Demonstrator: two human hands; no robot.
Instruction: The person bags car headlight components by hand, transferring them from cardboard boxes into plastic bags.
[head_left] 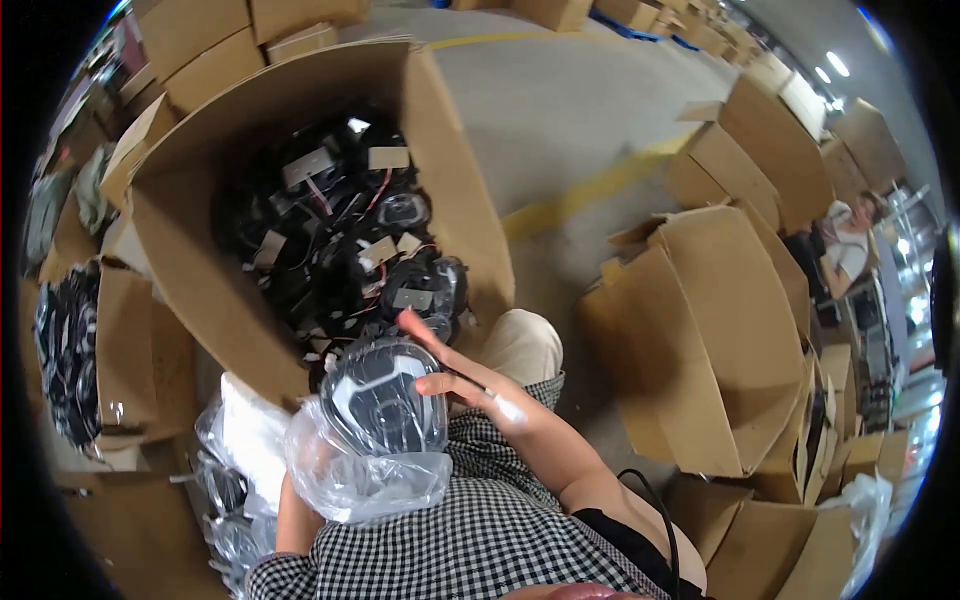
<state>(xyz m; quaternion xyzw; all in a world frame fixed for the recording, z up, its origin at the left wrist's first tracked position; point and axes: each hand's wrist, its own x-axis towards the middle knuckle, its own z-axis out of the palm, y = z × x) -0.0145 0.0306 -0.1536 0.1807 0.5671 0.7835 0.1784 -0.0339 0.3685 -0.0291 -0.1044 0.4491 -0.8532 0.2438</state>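
In front of my body is a rounded black plastic part (385, 395) with a silver-grey trim band, sitting in a clear plastic bag (365, 485). The bag's loose end bunches toward me. My left hand (309, 452) holds it from the left and shows only dimly through the plastic, its fingers hidden. At the right side, my right hand (455, 375) is spread, with one finger stretched forward and another digit touching the part's edge. Just beyond is a large cardboard box (455, 150) holding many similar black parts (350, 220) with metal plates and thin wires.
Clear bags with black parts (230, 490) lie beside my left arm. Another carton (140, 340) of black parts stands at far left. Cartons (700, 340) crowd the right, where a person (845, 240) sits. Yellow lines (600, 185) cross the grey floor. A black cable (655, 500) runs by my right arm.
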